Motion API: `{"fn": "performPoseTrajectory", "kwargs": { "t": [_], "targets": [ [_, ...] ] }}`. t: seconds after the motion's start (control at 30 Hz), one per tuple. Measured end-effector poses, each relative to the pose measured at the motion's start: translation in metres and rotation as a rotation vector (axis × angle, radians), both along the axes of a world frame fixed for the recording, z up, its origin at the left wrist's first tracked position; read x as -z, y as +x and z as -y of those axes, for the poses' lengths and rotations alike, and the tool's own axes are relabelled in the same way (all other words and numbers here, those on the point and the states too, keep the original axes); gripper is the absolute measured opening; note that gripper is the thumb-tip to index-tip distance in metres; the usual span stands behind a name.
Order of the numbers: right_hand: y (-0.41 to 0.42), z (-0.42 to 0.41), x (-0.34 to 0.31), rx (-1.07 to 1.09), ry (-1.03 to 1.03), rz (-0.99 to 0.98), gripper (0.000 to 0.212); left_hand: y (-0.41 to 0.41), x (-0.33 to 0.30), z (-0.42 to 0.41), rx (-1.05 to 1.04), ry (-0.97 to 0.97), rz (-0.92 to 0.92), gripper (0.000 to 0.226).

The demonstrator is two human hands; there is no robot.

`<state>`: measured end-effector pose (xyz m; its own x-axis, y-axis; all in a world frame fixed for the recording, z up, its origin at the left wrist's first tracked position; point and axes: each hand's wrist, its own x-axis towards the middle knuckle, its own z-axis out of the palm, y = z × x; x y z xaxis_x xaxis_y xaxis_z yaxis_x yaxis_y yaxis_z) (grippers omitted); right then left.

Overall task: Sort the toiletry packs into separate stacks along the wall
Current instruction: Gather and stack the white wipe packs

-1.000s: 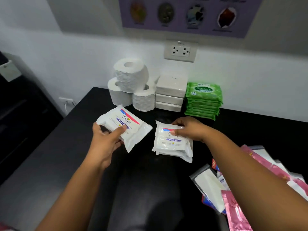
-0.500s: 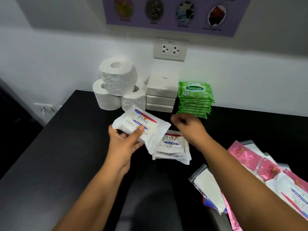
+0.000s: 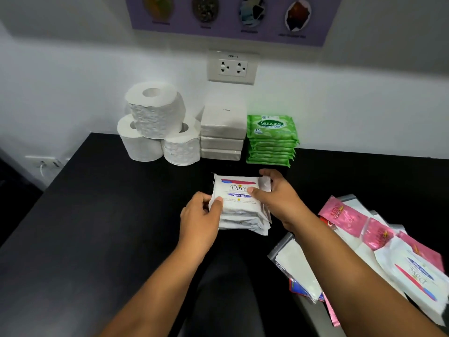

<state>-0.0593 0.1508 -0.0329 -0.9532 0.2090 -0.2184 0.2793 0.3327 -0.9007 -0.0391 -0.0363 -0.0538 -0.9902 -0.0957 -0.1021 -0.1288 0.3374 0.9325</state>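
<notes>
The step in hand looks like squaring up the stack of Dove packs [image 3: 240, 205] in the middle of the frame, on the black countertop [image 3: 97, 215]. The left hand [image 3: 200, 216] grips the stack's lower left corner, thumb on the top pack and fingers hidden behind the edge. The right hand [image 3: 274, 194] holds the right side, thumb pressed on the label and fingers curled over the far right corner. The stack sits between the 2 hands, apart from the wall row above it: 3 toilet rolls [image 3: 155, 132], 3 white tissue packs [image 3: 222, 132] and the green Sanicare packs [image 3: 272, 139]. Next, I judge, the stack must slide toward the wall beside the Sanicare packs, kept even. At lower right, pink sachets [image 3: 349, 217] and another Dove pack [image 3: 413, 280] lie unsorted.
</notes>
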Motion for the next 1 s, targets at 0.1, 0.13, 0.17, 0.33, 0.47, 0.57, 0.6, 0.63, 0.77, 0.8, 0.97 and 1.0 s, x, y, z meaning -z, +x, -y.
{"fn": "performPoseTrajectory", "kwargs": {
  "t": [0.1, 0.13, 0.17, 0.33, 0.47, 0.57, 0.6, 0.63, 0.77, 0.8, 0.97, 1.0],
  "targets": [
    [0.004, 0.004, -0.002, 0.013, 0.116, -0.008, 0.066, 0.001, 0.004, -0.002, -0.015, -0.101, 0.004, 0.018],
    [0.005, 0.005, -0.003, 0.013, 0.159, -0.013, 0.067, 0.0, 0.003, -0.002, -0.023, -0.112, 0.01, 0.017],
    [0.006, 0.006, -0.004, 0.01, 0.201, -0.016, 0.069, -0.001, 0.001, -0.003, -0.025, -0.101, 0.027, 0.016],
    [0.011, 0.007, -0.003, 0.001, 0.329, 0.002, 0.073, 0.0, -0.013, -0.009, -0.021, 0.083, 0.159, 0.02],
    [0.013, 0.006, -0.001, 0.006, 0.291, 0.045, 0.075, -0.001, -0.017, -0.01, -0.071, 0.121, 0.187, 0.028],
    [0.022, -0.002, -0.004, 0.024, 0.296, 0.012, 0.075, 0.003, -0.018, -0.013, -0.118, -0.067, 0.054, 0.04],
    [0.026, -0.007, -0.006, 0.028, 0.3, -0.004, 0.074, 0.006, -0.02, -0.014, -0.141, -0.184, -0.034, 0.042],
    [0.032, -0.013, -0.007, 0.027, 0.302, -0.022, 0.074, 0.012, -0.023, -0.019, -0.168, -0.288, -0.125, 0.043],
    [0.062, -0.052, -0.013, -0.037, 0.362, -0.042, 0.072, 0.04, -0.036, -0.054, -0.183, -0.407, -0.307, 0.042],
    [0.071, -0.066, -0.015, -0.056, 0.371, -0.036, 0.07, 0.047, -0.036, -0.067, -0.159, -0.418, -0.318, 0.041],
    [0.123, -0.146, -0.028, -0.245, 0.612, 0.058, 0.062, 0.078, -0.029, -0.134, -0.019, -0.423, -0.333, 0.038],
    [0.133, -0.164, -0.029, -0.27, 0.688, 0.093, 0.064, 0.087, -0.027, -0.148, 0.006, -0.421, -0.328, 0.038]
  ]
}}
